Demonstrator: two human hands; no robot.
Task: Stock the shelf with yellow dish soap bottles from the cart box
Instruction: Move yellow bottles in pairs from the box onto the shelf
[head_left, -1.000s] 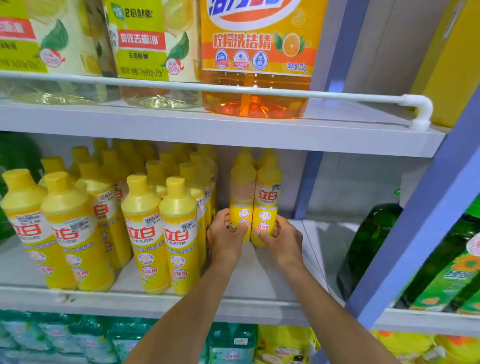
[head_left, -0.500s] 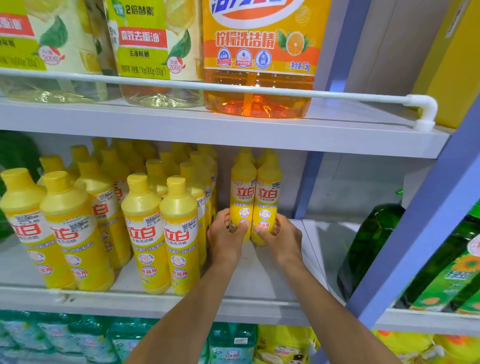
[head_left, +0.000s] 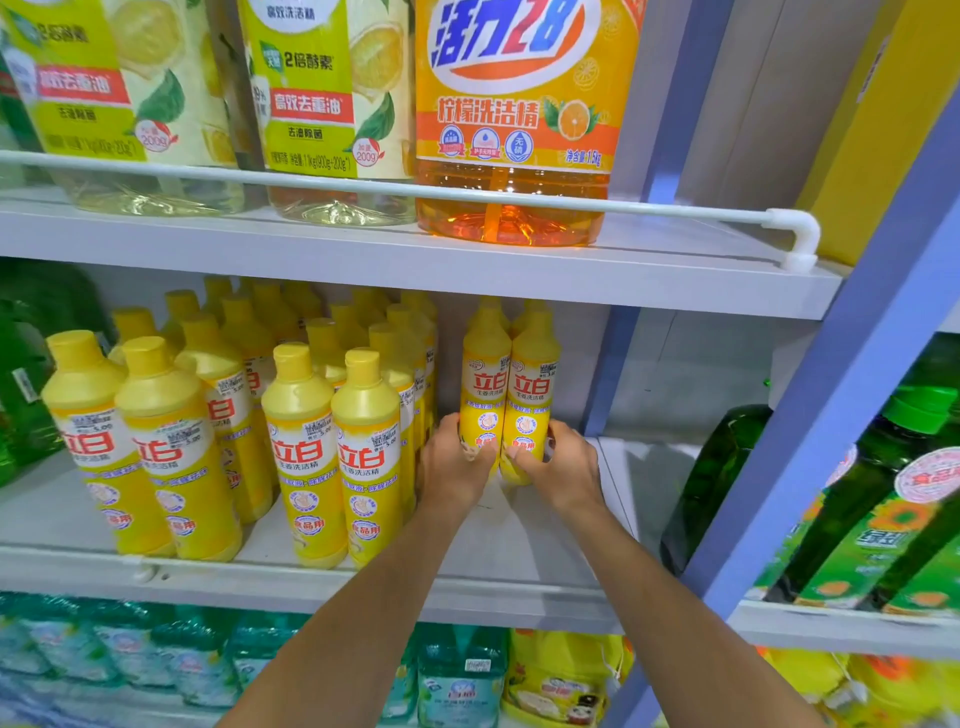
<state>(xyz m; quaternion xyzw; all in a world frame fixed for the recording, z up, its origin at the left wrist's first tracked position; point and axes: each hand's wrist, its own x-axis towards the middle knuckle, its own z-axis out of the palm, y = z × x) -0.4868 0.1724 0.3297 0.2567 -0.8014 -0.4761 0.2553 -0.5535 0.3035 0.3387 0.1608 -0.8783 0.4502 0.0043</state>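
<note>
Two yellow dish soap bottles stand upright side by side at the back of the middle shelf (head_left: 519, 571). My left hand (head_left: 452, 467) grips the base of the left bottle (head_left: 485, 374). My right hand (head_left: 558, 467) grips the base of the right bottle (head_left: 535, 374). More yellow bottles seem to stand behind this pair. To their left, several rows of the same yellow bottles (head_left: 332, 447) fill the shelf out to its front edge. The cart box is out of view.
The upper shelf (head_left: 467, 270) holds large detergent bottles behind a white rail (head_left: 675, 210). A blue upright post (head_left: 831, 415) stands at the right, with green bottles (head_left: 717, 483) beyond it. Packs of teal and yellow products fill the lower shelf.
Both bottles have been turned at their bases, so their red-lettered labels now face the front. My hands stay at the bottle bases.
</note>
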